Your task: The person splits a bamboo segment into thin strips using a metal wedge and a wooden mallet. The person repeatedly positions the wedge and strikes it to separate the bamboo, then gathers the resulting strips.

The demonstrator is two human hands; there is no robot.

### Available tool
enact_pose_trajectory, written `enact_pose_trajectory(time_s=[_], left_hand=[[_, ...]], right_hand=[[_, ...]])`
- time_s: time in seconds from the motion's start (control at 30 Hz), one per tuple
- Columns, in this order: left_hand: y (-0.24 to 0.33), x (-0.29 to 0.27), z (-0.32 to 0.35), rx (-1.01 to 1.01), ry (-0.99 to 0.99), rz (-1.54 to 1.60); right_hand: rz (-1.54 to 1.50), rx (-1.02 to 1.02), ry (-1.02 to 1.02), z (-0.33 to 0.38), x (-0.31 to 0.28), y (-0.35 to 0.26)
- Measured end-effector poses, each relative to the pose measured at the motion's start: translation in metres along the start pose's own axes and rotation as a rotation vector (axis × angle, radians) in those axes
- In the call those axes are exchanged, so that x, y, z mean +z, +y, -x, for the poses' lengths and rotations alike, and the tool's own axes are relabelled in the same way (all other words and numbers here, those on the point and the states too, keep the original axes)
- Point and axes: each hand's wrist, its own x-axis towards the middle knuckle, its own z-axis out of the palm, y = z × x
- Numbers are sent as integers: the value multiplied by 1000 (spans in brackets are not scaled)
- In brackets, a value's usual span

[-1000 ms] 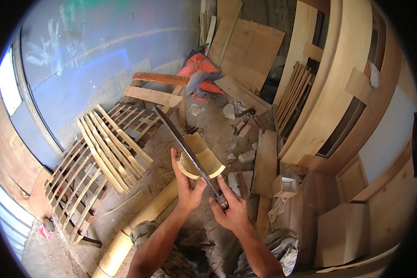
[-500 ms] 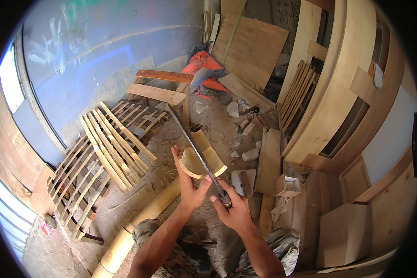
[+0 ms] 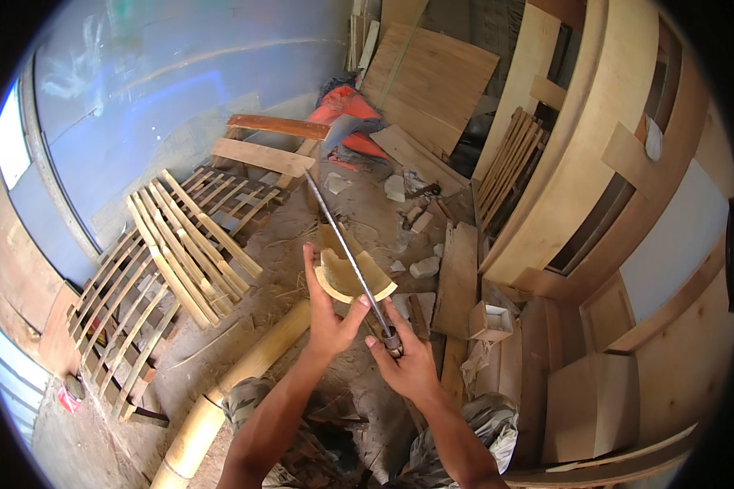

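My left hand (image 3: 330,326) is wrapped round a split half-round piece of bamboo (image 3: 336,275), its curved cut edge facing me and its hollow side up. In my right hand (image 3: 409,363) is the handle of a long, narrow-bladed knife (image 3: 332,213). The blade points away and slightly left, passing over the bamboo's hollow. Close to the handle, my left thumb lies beside the blade. I cannot tell whether the blade's edge touches the bamboo.
A whole bamboo pole (image 3: 245,371) lies by my left leg. Left of it, bamboo strips (image 3: 183,248) rest on a slatted rack (image 3: 126,318). Wooden panels (image 3: 579,163) stand at right, near a small open box (image 3: 491,322). Rubble (image 3: 424,266) litters the ground ahead.
The knife blade has turned to a slightly different angle over the bamboo. Both hands keep their hold and stay nearly in place; the background has shifted a little left.
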Motion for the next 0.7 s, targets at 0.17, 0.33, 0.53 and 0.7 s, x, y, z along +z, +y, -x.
enact_pose_trajectory(time_s=[0.17,0.33,0.53,0.7], left_hand=[[-5,-1,5,3,-3,9],[-13,-8,6,24,-15,-66],[-12,-11,6,27,-55,-65],[-4,-7,4,18,-44,-23]], right_hand=[[-45,-47,-3,1,-1,-1],[-56,-105,-17,2,6,11],[-62,-115,-33,1,6,13],[-92,-23,-69,3,1,3]])
